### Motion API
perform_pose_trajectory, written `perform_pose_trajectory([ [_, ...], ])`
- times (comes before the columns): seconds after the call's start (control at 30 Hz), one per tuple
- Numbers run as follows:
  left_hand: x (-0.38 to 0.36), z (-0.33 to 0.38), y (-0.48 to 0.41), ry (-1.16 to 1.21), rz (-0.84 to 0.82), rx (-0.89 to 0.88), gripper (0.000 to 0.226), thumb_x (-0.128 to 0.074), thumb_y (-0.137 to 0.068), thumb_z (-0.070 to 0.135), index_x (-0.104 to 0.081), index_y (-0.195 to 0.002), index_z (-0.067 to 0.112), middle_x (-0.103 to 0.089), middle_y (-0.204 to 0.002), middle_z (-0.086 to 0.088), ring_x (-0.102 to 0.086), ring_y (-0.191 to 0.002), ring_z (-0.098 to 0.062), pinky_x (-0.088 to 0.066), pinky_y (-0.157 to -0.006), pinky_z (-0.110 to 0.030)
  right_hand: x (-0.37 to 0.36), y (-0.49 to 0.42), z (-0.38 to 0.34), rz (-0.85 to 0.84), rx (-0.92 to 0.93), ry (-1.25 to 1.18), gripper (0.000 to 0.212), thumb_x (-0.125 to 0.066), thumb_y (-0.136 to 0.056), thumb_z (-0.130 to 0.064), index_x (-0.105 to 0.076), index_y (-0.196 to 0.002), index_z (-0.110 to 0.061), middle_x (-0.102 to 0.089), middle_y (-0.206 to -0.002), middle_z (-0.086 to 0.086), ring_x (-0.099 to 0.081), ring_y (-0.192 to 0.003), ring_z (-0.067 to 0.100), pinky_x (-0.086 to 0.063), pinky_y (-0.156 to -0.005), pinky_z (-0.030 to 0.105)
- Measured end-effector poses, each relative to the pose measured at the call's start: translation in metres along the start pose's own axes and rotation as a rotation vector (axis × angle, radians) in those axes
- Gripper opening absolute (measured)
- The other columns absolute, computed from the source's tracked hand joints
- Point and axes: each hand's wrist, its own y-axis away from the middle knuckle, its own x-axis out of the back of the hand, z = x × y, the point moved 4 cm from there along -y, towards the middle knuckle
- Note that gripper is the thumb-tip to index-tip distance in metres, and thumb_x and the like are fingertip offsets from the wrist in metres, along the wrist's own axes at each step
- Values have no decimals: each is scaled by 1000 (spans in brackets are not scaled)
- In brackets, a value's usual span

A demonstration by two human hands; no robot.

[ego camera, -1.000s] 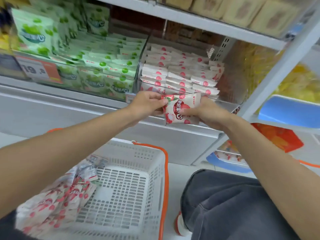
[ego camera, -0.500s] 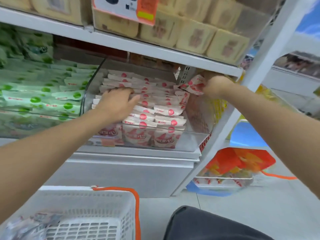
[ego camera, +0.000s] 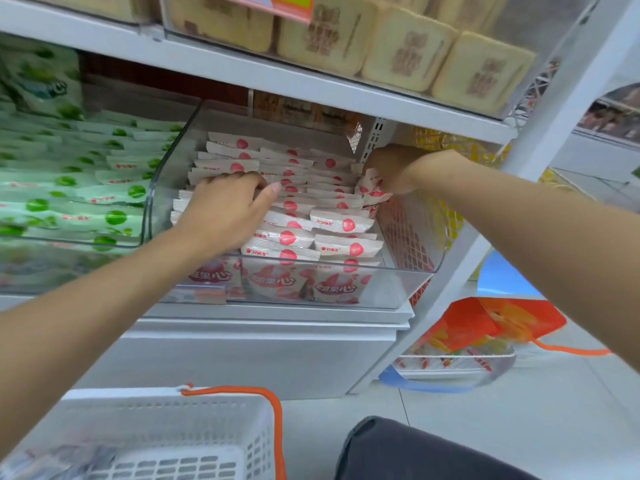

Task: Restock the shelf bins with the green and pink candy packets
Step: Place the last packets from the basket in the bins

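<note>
A clear shelf bin [ego camera: 408, 282] holds rows of pink candy packets [ego camera: 343, 221] standing on edge. My left hand [ego camera: 228, 209] lies on the left rows, fingers spread over the packet tops and pressing them back. My right hand [ego camera: 391, 169] is deep at the bin's back right and grips one pink packet [ego camera: 372, 188], which tilts down into the right row. To the left, a second clear bin [ego camera: 147, 216] is packed with green candy packets [ego camera: 79, 199].
A white basket [ego camera: 166, 434] with an orange handle stands on the floor below, loose packets in its left corner. Beige boxes [ego camera: 401, 53] fill the shelf above. An orange bag [ego camera: 485, 323] and a blue-rimmed basket [ego camera: 433, 386] lie at the right. My dark-trousered knee [ego camera: 415, 452] is at the bottom.
Both hands went from holding a pink packet in front of the shelf up into the pink bin. The right hand has since lowered the packet toward the back right row.
</note>
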Motion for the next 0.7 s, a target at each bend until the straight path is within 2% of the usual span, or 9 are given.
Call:
perform_pose_trajectory([
  [0.13, 1, 1, 0, -8, 16, -17, 55, -16, -100, 55, -58, -91, 20, -60, -80, 1, -57, -76, -22, -47, -87, -46, -18, 0, -6, -50, 2, -77, 53, -51, -92, -2, -43, -143, -11, -52, -134, 11, -54, -118, 28, -48, -83, 28],
  [0.2, 1, 1, 1, -7, 20, -24, 55, -16, -100, 55, -58, -91, 21, -60, -80, 1, -57, -77, -22, -46, -88, -45, -17, 1, -2, -41, -6, -140, 56, -60, -89, -8, -43, -143, -15, -50, -138, 8, -52, -121, 26, -44, -81, 26],
  [0.27, 2, 2, 0, -8, 24, -32, 54, -17, -100, 55, -58, -92, 21, -61, -81, 0, -56, -79, -23, -46, -88, -45, -9, 0, 5, 1, -21, -185, 54, -70, -85, -15, -52, -136, -15, -53, -134, 6, -54, -119, 26, -45, -84, 26],
  [0.37, 2, 2, 0, -8, 26, -37, 55, -17, -100, 55, -59, -94, 20, -61, -82, 0, -56, -79, -24, -45, -87, -44, 1, -3, 10, 92, -35, -186, 47, -72, -84, -18, -59, -128, -11, -59, -125, 9, -58, -110, 27, -50, -82, 29],
  [0.53, 1, 1, 0, -14, 34, -43, 57, -16, -99, 56, -60, -97, 19, -62, -83, 0, -57, -80, -23, -44, -86, -43, -20, -9, 0, 31, -50, -154, 52, -73, -85, -19, -55, -132, -7, -60, -118, 11, -60, -106, 27, -52, -83, 29],
  [0.7, 1, 2, 0, -10, 30, -39, 57, -18, -100, 55, -62, -106, 18, -64, -92, -2, -58, -87, -25, -42, -91, -44, -26, -6, -3, 18, -33, -219, 66, -70, -87, -17, -40, -146, -11, -49, -137, 11, -51, -123, 28, -41, -83, 23],
])
